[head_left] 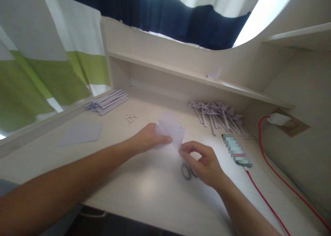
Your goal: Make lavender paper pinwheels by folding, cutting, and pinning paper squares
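Over the middle of the desk, my left hand [151, 137] is closed on a pale sheet of paper [174, 130], the thumb lying across its face. My right hand [200, 158] pinches the lower right corner of the same paper between thumb and fingers. Part of the sheet's left side is hidden behind my left hand. A pair of scissors [186, 171] lies on the desk below, its handle loops showing and the rest covered by my right hand.
Rolled paper sticks [111, 101] and flat paper sheets [81, 132] lie left, beside small white pieces [129, 118]. Paper pinwheels on sticks [216, 113] are grouped at back right. A phone [236, 151] with a red cable [266, 203] lies right. A folded paper [214, 74] rests on the shelf [165, 68].
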`<state>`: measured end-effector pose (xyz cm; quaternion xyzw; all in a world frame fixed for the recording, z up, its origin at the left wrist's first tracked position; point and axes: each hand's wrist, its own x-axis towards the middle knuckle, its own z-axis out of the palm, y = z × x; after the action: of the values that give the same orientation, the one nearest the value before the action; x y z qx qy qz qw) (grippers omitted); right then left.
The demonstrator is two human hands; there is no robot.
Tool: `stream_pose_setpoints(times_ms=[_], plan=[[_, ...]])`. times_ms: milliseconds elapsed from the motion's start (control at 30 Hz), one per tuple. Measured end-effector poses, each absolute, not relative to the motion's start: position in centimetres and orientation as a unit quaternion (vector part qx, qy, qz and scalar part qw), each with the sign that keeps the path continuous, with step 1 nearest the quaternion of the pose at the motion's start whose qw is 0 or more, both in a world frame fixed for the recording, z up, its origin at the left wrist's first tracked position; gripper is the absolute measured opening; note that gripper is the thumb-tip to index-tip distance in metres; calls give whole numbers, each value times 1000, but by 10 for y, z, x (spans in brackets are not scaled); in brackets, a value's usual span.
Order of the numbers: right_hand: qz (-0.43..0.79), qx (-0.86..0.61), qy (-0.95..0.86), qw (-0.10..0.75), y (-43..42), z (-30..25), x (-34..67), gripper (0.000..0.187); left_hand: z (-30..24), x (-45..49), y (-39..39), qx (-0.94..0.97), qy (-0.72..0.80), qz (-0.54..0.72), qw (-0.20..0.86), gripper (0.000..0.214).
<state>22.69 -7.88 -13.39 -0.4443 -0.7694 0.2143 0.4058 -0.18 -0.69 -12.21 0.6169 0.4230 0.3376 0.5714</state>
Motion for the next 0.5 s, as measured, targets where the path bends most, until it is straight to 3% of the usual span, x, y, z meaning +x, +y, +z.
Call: stream_pose_setpoints(times_ms=[333, 500], plan=[[286, -461, -683, 489, -81, -134, 220, 2, -111, 5, -19, 585, 445, 358, 577, 18], [285, -457, -691, 481, -82, -136, 222, 3, -112, 6, -21, 577, 447, 368, 576, 17]])
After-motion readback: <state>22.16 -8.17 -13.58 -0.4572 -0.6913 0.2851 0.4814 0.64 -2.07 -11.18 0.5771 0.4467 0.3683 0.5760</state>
